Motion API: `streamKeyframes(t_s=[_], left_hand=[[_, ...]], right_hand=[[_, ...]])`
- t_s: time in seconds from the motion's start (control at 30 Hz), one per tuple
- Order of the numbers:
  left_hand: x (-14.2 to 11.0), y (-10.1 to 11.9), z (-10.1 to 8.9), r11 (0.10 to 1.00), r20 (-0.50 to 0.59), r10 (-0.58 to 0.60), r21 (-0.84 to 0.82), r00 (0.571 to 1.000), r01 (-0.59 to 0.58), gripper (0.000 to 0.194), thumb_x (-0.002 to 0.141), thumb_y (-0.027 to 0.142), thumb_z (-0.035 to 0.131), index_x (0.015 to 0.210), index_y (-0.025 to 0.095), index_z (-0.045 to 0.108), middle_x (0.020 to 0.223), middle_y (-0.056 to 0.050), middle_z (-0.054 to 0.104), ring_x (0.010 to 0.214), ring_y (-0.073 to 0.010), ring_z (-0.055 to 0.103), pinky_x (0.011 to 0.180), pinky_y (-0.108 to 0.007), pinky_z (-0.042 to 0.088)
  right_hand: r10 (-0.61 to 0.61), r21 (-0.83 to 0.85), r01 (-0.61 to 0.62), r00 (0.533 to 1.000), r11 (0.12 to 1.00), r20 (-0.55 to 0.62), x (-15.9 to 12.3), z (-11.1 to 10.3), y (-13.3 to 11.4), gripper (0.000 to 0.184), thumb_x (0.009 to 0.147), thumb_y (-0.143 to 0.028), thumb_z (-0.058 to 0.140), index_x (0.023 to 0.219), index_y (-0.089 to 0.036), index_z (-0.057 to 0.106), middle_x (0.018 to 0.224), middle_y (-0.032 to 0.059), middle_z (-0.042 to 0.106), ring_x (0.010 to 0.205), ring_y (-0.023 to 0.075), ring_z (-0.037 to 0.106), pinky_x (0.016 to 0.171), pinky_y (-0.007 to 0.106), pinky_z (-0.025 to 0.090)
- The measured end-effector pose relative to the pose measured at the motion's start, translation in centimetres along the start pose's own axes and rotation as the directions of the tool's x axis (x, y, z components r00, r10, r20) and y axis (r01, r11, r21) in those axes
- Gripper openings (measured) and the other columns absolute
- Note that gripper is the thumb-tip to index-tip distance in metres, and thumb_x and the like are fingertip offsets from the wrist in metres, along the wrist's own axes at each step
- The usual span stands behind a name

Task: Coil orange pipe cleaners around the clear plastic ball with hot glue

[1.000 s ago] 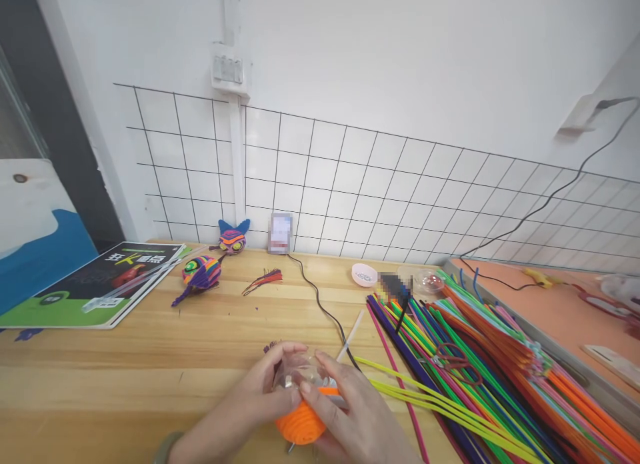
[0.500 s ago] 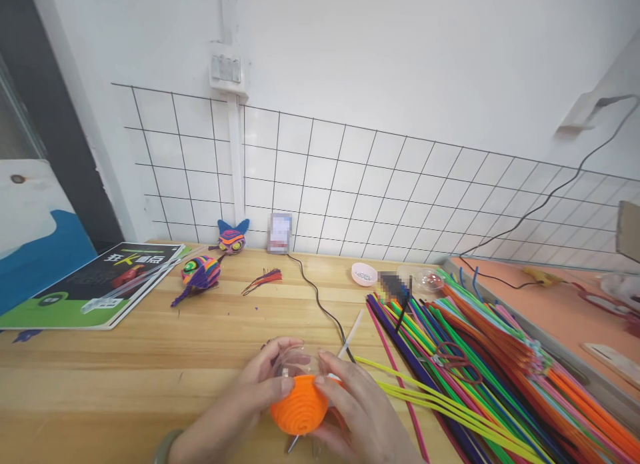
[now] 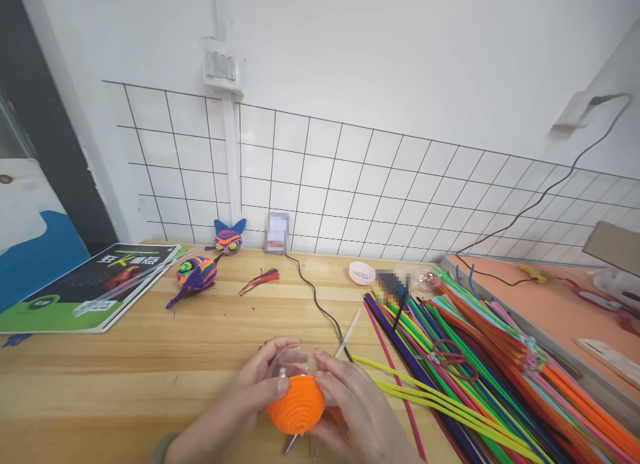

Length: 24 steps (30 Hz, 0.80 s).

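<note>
Between my hands is a clear plastic ball [image 3: 290, 361], its near side covered by a tight spiral of orange pipe cleaner [image 3: 297, 407]. My left hand [image 3: 263, 381] grips it from the left, thumb on the edge of the orange coil and fingers behind the clear part. On the other side my right hand [image 3: 353, 397] closes around it, fingertips at the coil's upper right edge. Below the ball, partly hidden, a metal tool tip [image 3: 291, 444] shows on the table. A whitish stick [image 3: 349, 334] lies just beyond my right hand.
Bundles of coloured pipe cleaners [image 3: 475, 357] spread over the right side, with red-handled scissors [image 3: 455, 361] on top. Two striped craft figures [image 3: 197, 275] sit at the back left near a book [image 3: 107, 284]. A pink bowl [image 3: 362, 273], a phone [image 3: 277, 233] and a black cable [image 3: 320, 302] lie further back.
The view has shifted slightly, so everything sits a little further left. Both hands keep their grip on the ball, with hardly any change in the fingers.
</note>
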<state>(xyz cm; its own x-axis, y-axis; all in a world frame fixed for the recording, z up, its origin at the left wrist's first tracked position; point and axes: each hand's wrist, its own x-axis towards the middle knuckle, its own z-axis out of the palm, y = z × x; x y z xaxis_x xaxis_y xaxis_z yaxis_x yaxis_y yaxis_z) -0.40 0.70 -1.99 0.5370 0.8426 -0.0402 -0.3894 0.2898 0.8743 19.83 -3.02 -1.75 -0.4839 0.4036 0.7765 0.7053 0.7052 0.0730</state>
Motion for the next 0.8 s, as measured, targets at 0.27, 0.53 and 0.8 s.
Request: streamKeyframes(t_s=[0.27,0.53,0.8], left_hand=[[0.3,-0.1,-0.2,0.999,0.03,-0.028,-0.032,0.999,0.029,0.054,0.065,0.04,0.077,0.113,0.023,0.059,0.11,-0.008,0.065,0.104,-0.027,0.056,0.089,-0.04,0.04],[0.3,-0.3,-0.1,0.999,0.001,-0.032,-0.023,0.999,0.032,0.056,0.063,0.039,0.079,0.112,0.022,0.059,0.106,-0.007,0.064,0.101,-0.026,0.056,0.087,-0.038,0.039],[-0.4,1.5,0.6,0.994,0.015,-0.066,0.083,0.998,0.065,0.043,0.072,0.036,0.074,0.109,0.022,0.058,0.107,-0.007,0.065,0.105,-0.0252,0.055,0.091,-0.039,0.038]], right_hand=[[-0.006,-0.007,0.006,1.0,1.0,-0.016,0.4,0.0,-0.1,0.035,0.097,-0.04,0.048,0.116,-0.012,0.053,0.105,0.0168,0.072,0.097,0.0216,0.069,0.078,0.031,0.059],[0.003,0.022,-0.003,1.0,1.0,0.009,-0.2,0.1,0.1,0.034,0.095,-0.039,0.052,0.117,-0.013,0.054,0.109,0.0164,0.07,0.102,0.022,0.067,0.082,0.032,0.058],[-0.014,0.007,0.014,1.0,1.0,-0.02,0.3,0.0,-0.2,0.032,0.095,-0.041,0.051,0.112,-0.014,0.057,0.104,0.0148,0.072,0.094,0.0215,0.07,0.078,0.032,0.059]])
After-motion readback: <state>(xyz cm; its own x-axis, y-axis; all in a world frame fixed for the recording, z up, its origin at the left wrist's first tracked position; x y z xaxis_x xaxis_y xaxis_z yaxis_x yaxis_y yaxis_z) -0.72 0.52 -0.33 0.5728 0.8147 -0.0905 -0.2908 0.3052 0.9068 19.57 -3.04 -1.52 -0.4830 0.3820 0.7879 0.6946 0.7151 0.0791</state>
